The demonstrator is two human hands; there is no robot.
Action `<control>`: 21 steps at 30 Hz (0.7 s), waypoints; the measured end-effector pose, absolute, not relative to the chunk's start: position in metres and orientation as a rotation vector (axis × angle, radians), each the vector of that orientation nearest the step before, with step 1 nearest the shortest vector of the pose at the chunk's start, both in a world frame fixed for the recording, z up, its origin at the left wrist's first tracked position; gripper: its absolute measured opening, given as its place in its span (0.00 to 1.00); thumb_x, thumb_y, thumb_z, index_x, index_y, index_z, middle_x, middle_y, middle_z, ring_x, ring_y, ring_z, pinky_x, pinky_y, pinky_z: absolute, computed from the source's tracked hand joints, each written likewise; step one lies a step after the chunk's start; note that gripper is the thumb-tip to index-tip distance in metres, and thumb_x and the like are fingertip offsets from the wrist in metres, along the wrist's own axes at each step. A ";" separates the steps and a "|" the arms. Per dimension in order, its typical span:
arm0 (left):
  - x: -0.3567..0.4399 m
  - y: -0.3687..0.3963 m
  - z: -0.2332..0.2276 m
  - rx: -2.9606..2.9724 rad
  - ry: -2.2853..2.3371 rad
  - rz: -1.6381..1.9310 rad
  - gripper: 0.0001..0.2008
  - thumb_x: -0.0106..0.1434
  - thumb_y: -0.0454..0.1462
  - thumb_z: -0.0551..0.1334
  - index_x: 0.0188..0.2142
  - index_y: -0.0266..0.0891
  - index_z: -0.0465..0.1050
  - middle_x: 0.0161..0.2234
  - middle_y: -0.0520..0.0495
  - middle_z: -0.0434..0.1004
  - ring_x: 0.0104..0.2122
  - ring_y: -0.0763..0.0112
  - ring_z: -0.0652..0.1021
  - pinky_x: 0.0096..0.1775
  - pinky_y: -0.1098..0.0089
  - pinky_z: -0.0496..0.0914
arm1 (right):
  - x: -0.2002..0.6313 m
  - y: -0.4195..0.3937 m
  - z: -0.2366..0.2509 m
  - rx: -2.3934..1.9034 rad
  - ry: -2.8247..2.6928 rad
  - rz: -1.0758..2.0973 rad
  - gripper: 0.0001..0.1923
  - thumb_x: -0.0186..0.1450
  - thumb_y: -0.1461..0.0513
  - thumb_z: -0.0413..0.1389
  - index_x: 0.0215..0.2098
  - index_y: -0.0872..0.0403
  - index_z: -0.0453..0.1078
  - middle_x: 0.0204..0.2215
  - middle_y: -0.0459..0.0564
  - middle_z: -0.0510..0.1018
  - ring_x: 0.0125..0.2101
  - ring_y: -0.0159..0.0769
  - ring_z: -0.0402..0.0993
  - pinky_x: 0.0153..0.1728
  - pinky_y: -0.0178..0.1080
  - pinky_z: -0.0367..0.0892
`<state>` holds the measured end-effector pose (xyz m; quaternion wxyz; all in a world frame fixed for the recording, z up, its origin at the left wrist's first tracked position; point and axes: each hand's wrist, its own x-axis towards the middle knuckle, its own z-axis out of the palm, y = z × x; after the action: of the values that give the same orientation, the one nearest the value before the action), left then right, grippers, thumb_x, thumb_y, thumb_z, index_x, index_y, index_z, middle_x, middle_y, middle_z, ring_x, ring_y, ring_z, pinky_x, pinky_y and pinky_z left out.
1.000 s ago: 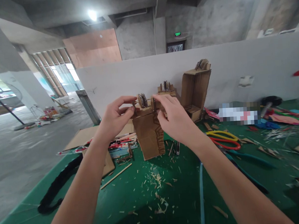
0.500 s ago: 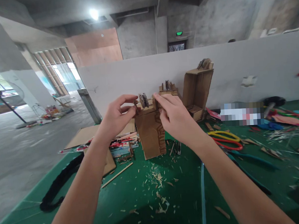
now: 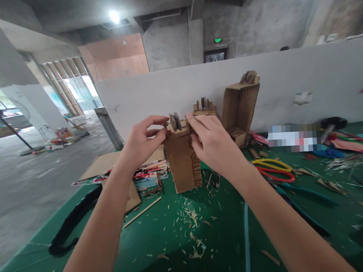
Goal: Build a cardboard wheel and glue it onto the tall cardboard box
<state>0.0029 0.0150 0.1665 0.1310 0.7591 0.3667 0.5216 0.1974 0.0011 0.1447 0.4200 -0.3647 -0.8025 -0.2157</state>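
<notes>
1. Both forearms are bare from the lower edge of the view up to the wrists; no sleeve shows on either.
2. The left hand (image 3: pixel 141 143) wears no glove, ring or watch.
3. The right hand (image 3: pixel 214 144) is likewise uncovered, its wrist plain.
4. Fingernails on both hands look short and unpainted.

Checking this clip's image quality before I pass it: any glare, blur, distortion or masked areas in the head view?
Head view: the ceiling lamp and the left windows are blown out; wide-angle distortion bends the white partition wall and stretches both forearms; a pixelated patch masks part of the green table; the left hand, right hand and cardboard block are reasonably sharp.
</notes>
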 end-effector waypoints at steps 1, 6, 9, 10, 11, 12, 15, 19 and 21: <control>0.003 0.015 0.167 2.208 1.070 1.515 0.12 0.60 0.35 0.60 0.44 0.39 0.72 0.41 0.47 0.77 0.35 0.70 0.79 0.39 0.70 0.76 | 0.197 0.001 0.145 -0.919 -2.013 -0.544 0.26 0.65 0.70 0.44 0.62 0.64 0.56 0.50 0.60 0.69 0.50 0.47 0.61 0.53 0.50 0.61; 0.002 0.015 0.167 2.219 1.091 1.518 0.13 0.59 0.35 0.60 0.45 0.39 0.72 0.41 0.47 0.77 0.35 0.70 0.79 0.38 0.70 0.76 | 0.195 0.000 0.145 -0.915 -2.011 -0.546 0.27 0.64 0.70 0.44 0.62 0.63 0.57 0.48 0.60 0.70 0.50 0.48 0.61 0.53 0.51 0.61; 0.002 0.015 0.167 2.229 1.084 1.516 0.13 0.60 0.35 0.60 0.44 0.39 0.73 0.42 0.47 0.77 0.35 0.70 0.79 0.38 0.70 0.76 | 0.197 0.000 0.146 -0.889 -2.001 -0.483 0.26 0.64 0.70 0.43 0.61 0.62 0.57 0.49 0.59 0.70 0.50 0.46 0.61 0.53 0.50 0.61; 0.002 0.014 0.167 2.234 1.085 1.513 0.13 0.60 0.35 0.60 0.44 0.39 0.73 0.42 0.47 0.77 0.35 0.70 0.79 0.38 0.70 0.76 | 0.198 0.001 0.146 -0.880 -1.993 -0.449 0.26 0.64 0.71 0.43 0.61 0.61 0.57 0.49 0.58 0.70 0.50 0.45 0.62 0.53 0.50 0.61; 0.002 0.014 0.167 2.239 1.086 1.512 0.12 0.60 0.35 0.60 0.44 0.40 0.73 0.42 0.47 0.77 0.35 0.70 0.79 0.38 0.71 0.76 | 0.199 0.001 0.146 -0.873 -1.981 -0.410 0.26 0.64 0.71 0.42 0.61 0.60 0.57 0.50 0.57 0.70 0.51 0.45 0.62 0.53 0.49 0.62; 0.001 0.014 0.167 2.240 1.088 1.511 0.12 0.60 0.35 0.59 0.44 0.39 0.73 0.42 0.47 0.77 0.35 0.70 0.79 0.38 0.71 0.76 | 0.200 0.002 0.146 -0.865 -1.965 -0.372 0.27 0.64 0.71 0.42 0.61 0.58 0.56 0.50 0.57 0.70 0.51 0.44 0.62 0.54 0.49 0.61; 0.001 0.014 0.167 2.235 1.089 1.505 0.13 0.60 0.35 0.59 0.45 0.39 0.73 0.42 0.47 0.77 0.36 0.70 0.79 0.38 0.71 0.76 | 0.202 0.003 0.146 -0.840 -1.907 -0.269 0.27 0.64 0.72 0.41 0.61 0.58 0.55 0.51 0.56 0.70 0.52 0.41 0.64 0.55 0.47 0.61; 0.001 0.013 0.168 2.233 1.097 1.499 0.13 0.59 0.35 0.60 0.44 0.40 0.73 0.43 0.47 0.77 0.36 0.70 0.79 0.37 0.72 0.76 | 0.202 0.004 0.145 -0.829 -1.868 -0.188 0.26 0.65 0.72 0.41 0.60 0.55 0.58 0.52 0.56 0.70 0.54 0.39 0.65 0.55 0.47 0.62; 0.001 0.014 0.168 2.231 1.103 1.494 0.13 0.59 0.35 0.60 0.44 0.40 0.73 0.43 0.47 0.77 0.37 0.69 0.79 0.38 0.71 0.76 | 0.202 0.005 0.146 -0.815 -1.865 -0.162 0.25 0.66 0.71 0.41 0.59 0.54 0.59 0.54 0.54 0.70 0.54 0.39 0.65 0.55 0.47 0.62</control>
<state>0.0005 0.0136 0.1683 0.1190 0.7630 0.3774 0.5111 0.2024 0.0052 0.1461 0.5228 -0.3404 -0.7787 -0.0676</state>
